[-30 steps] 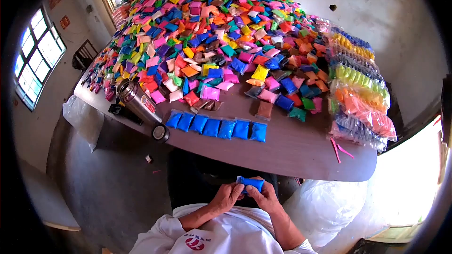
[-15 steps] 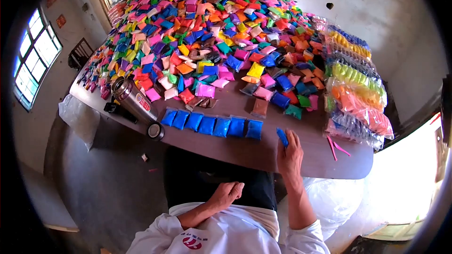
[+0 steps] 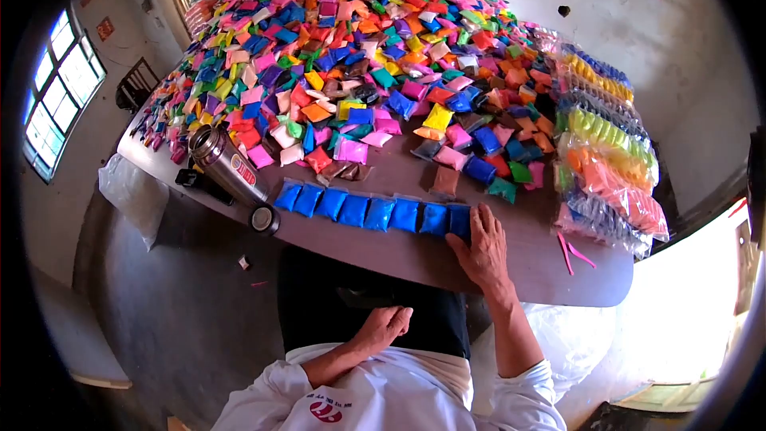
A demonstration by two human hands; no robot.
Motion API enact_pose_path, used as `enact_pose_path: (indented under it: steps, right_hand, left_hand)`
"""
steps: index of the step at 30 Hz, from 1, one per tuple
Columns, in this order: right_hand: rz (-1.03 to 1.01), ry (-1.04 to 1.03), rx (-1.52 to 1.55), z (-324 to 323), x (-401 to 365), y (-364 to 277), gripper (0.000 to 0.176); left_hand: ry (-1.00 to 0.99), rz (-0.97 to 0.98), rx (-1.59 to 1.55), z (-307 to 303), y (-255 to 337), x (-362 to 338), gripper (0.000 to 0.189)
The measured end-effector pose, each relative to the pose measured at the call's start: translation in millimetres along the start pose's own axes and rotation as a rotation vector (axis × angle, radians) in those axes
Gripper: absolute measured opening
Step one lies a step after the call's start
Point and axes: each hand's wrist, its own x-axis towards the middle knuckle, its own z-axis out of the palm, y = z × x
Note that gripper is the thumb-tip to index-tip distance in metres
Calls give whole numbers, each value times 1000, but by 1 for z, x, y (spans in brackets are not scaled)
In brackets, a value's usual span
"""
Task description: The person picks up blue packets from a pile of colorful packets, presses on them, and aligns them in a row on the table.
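A row of several small blue packets (image 3: 352, 210) lies along the front of the table. Its rightmost blue packet (image 3: 459, 219) lies flat, its right side partly covered by my right hand (image 3: 485, 249). That hand rests on the tabletop with the fingers stretched forward and the thumb out to the left, touching the packet's lower edge. Near my lap, below the table edge, my left hand (image 3: 384, 330) is curled closed with nothing visible in it.
A big heap of colourful packets (image 3: 319, 72) covers the back of the table (image 3: 383, 251). A steel thermos (image 3: 227, 166) and its round lid (image 3: 262, 219) are at left. Bagged coloured items (image 3: 606, 152) are stacked at right, near a pink strip (image 3: 566, 254).
My right hand has moved left and forward with a blue packet, which now lies at the right end of the row. Its fingers have spread. My left hand stays in place.
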Motion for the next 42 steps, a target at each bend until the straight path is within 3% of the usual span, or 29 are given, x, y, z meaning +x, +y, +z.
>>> enact_pose_path:
  steps: [4, 11, 13, 17, 23, 25, 27, 29, 38, 41, 42]
  right_hand:
    - [-46, 115, 81, 4, 4, 0, 56]
    - [-51, 126, 78, 9, 6, -1, 48]
    - [-3, 139, 103, 8, 6, -4, 45]
    - [17, 159, 121, 12, 5, -2, 41]
    - [104, 271, 370, 16, 4, 11, 23]
    - [118, 279, 437, 9, 4, 6, 19]
    - [142, 281, 451, 10, 5, 5, 18]
    - [168, 284, 467, 11, 5, 9, 17]
    - [179, 271, 497, 14, 5, 18, 19]
    - [215, 196, 567, 13, 4, 11, 29]
    - [111, 182, 394, 6, 6, 2, 35]
  left_hand:
    - [30, 11, -9, -4, -2, -1, 50]
    - [193, 99, 72, -24, -6, 1, 38]
    - [326, 361, 354, -40, 3, 7, 34]
    - [458, 524, 377, -74, 34, 21, 18]
    - [541, 538, 414, -113, 44, 51, 21]
    - [567, 498, 567, -120, 35, 61, 25]
    - [609, 552, 556, -122, 21, 69, 27]
    - [611, 625, 759, -115, 22, 72, 28]
    - [649, 577, 903, -99, 31, 84, 28]
    - [647, 559, 988, -97, 36, 87, 27]
    - [603, 538, 1009, -98, 36, 87, 26]
